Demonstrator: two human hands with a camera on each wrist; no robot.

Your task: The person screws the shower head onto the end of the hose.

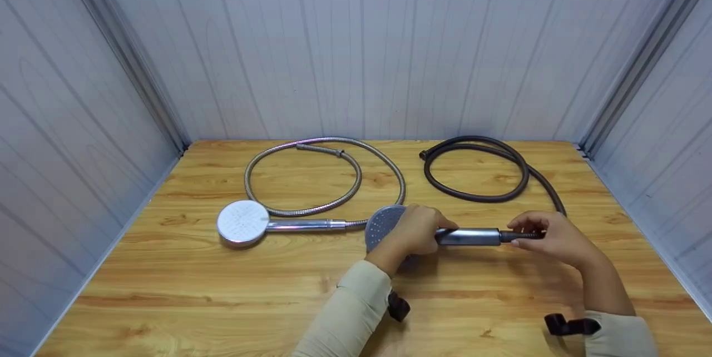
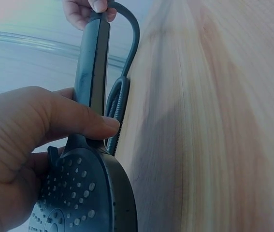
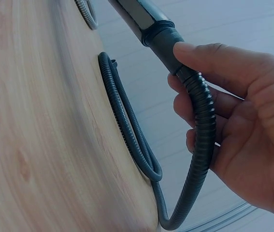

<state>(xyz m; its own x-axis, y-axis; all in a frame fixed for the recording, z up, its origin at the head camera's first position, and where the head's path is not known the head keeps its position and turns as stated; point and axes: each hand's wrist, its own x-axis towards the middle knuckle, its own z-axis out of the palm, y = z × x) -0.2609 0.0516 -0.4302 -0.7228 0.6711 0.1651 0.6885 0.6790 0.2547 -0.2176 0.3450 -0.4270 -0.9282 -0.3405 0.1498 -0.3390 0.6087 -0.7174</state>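
Observation:
A dark grey shower head (image 1: 384, 226) with a dotted spray face is held just above the table. My left hand (image 1: 416, 229) grips it at the neck, where the handle meets the round face; the thumb lies across the neck in the left wrist view. At the handle's other end, my right hand (image 1: 556, 238) pinches the connector (image 3: 166, 47) of a black ribbed hose (image 3: 202, 116) between thumb and fingers. The connector meets the handle's end; whether it is threaded tight cannot be seen. From there the hose loops back onto the table.
On the left of the wooden table (image 1: 222, 301) lies a chrome shower head (image 1: 243, 222) with a white face, joined to a coiled silver hose (image 1: 400, 179). The black hose's coil (image 1: 473, 198) lies at the back right. Pale panel walls (image 1: 356, 45) stand behind and at both sides.

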